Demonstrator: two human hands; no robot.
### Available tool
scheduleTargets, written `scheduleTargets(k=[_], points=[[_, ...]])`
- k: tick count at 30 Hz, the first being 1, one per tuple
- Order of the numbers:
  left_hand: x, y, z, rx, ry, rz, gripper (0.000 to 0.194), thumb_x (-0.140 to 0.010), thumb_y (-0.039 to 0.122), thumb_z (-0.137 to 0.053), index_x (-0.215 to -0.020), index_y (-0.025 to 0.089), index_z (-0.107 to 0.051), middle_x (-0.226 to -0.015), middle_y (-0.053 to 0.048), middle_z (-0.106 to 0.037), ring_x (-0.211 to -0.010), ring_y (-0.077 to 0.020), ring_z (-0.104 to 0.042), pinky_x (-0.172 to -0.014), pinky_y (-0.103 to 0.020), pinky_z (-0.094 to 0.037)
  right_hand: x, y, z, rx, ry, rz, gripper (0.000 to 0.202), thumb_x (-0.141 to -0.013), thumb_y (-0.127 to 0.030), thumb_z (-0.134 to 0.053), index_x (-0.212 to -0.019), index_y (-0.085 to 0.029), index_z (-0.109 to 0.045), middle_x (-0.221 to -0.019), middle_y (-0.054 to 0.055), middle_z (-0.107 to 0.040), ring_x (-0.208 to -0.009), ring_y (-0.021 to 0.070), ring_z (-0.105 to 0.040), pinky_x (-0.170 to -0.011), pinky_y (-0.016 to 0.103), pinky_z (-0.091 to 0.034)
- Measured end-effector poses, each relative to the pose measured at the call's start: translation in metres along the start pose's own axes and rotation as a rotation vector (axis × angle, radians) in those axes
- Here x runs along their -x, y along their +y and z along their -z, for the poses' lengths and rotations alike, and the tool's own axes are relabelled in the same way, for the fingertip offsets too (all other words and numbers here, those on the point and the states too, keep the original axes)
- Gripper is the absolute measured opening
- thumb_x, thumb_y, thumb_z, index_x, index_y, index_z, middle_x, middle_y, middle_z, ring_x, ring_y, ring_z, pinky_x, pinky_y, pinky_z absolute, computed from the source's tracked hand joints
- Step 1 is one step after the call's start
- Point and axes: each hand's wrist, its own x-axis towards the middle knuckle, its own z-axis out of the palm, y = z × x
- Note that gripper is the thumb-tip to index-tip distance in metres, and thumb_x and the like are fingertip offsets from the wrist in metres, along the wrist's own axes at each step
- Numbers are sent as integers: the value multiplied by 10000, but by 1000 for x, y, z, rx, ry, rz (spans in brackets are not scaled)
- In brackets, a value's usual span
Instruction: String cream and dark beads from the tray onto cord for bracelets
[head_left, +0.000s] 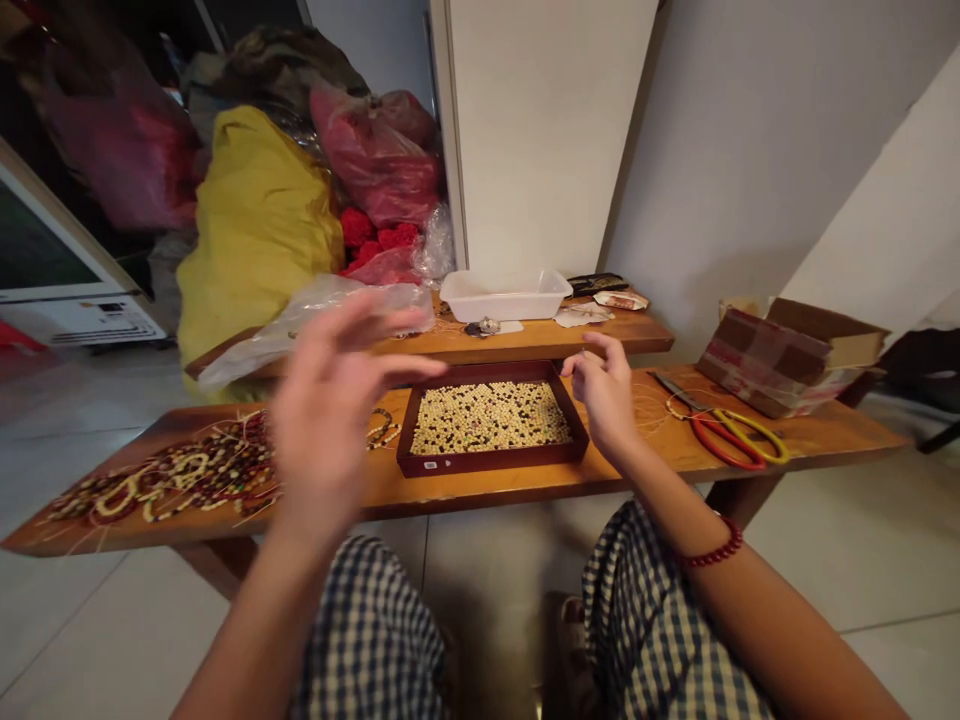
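**Beads (491, 418) in tray (495, 462), btwn L hand (322, 400) & R hand (606, 390)**

Tray is set mid front bench (480, 490); its floor is covered nearly wall to wall w/ beads, mostly pale, some blk. A small wht label is stuck on its front wall.

L hand is held up, left of tray, blurred; thumb & fingers are spread wide, thumb pointed along tray's back edge. R hand is held by tray's back R corner, thumb & fingertips brought close; whether anything is pinched can't be told. A red bracelet (716, 548) is worn on R wrist.

Strung beads (195, 470) are heaped at bench's L end, partly hidden by L hand. Scissors (679, 391), red & yellow handles, are laid right of tray, then a taped carton (772, 375), flaps up, contents hidden.

On rear bench (420, 347): wht tub (506, 305), behind tray; a clear bag (266, 335) is draped at L. Beyond, a yellow bag (255, 220) & pink bag (382, 160) are piled, contents unclear, w/ red bundles (379, 240) below the pink.
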Motion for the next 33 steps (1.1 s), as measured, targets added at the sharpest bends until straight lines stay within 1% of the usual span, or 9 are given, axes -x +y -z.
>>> scheduleTargets(k=[2, 5, 6, 9, 12, 20, 24, 28, 33], points=[[-24, -34, -12, -620, -366, -53, 330, -831, 275, -563, -1152, 198, -582, -1020, -30, -670, -915, -177, -628, -883, -373, -476, -4, 2, 5, 17, 2, -35, 200, -736, -167, -455, -927, -196, -507, -547, -59, -514, -414, 63, -319, -407, 210, -207], [-53, -88, -1, -1148, -665, -9, 299, -826, 317, -543, -1076, 180, -634, -1077, -90, -668, -966, -215, -619, -906, -406, -460, -8, 2, 9, 31, -7, -44, 73, -740, -206, -489, -781, -176, -542, -516, -52, -485, -413, 60, -324, -409, 219, -210], [-59, -103, 8, -1266, -731, 20, 305, -829, 316, -531, -1084, 186, -635, -1120, -96, -654, -1011, -224, -607, -926, -404, -449, -9, 2, 9, 33, -10, -45, 66, -738, -213, -501, -763, -174, -549, -511, -50, -482, -417, 60, -329, -412, 219, -210], [-67, -131, 35, -1483, -795, 99, 318, -832, 307, -500, -1096, 200, -641, -1154, -97, -640, -1070, -229, -590, -943, -366, -438, -9, 1, 8, 43, -30, -49, 70, -733, -217, -524, -747, -167, -571, -519, -44, -491, -428, 59, -336, -417, 220, -201], [-69, -145, 45, -1502, -822, 140, 307, -790, 326, -552, -1049, 215, -672, -1134, -93, -653, -1053, -237, -603, -924, -338, -446, -7, 2, 5, 64, -63, -57, 83, -739, -225, -521, -752, -166, -578, -525, -42, -493, -432, 59, -333, -418, 221, -191], [-78, -177, 28, -1505, -760, 239, 356, -705, 245, -619, -1057, 238, -672, -1127, -106, -665, -1031, -267, -615, -859, -338, -462, 1, 1, -5, 99, -164, -71, 110, -767, -264, -498, -777, -178, -565, -514, -58, -465, -420, 66, -312, -424, 231, -210], [-81, -187, 29, -1426, -721, 263, 198, -650, 137, -618, -818, 182, -712, -877, -100, -712, -834, -221, -654, -780, -289, -464, 3, 2, -8, 131, -181, -66, 121, -789, -267, -477, -793, -180, -560, -523, -59, -466, -421, 70, -325, -432, 230, -238], [-83, -182, 31, -1291, -627, 299, 125, -610, 56, -597, -578, 155, -667, -639, -90, -672, -690, -208, -635, -723, -297, -453, 3, 3, -12, 186, -204, -40, 137, -813, -276, -472, -809, -181, -570, -530, -54, -479, -457, 88, -398, -477, 236, -318], [-80, -161, 28, -996, -454, 400, 73, -620, 75, -641, -617, 137, -679, -590, -66, -658, -625, -180, -620, -703, -297, -476, 2, -1, -14, 268, -279, 73, 119, -780, -265, -582, -792, -186, -670, -818, 29, -638, -798, 147, -569, -757, 304, -422]])
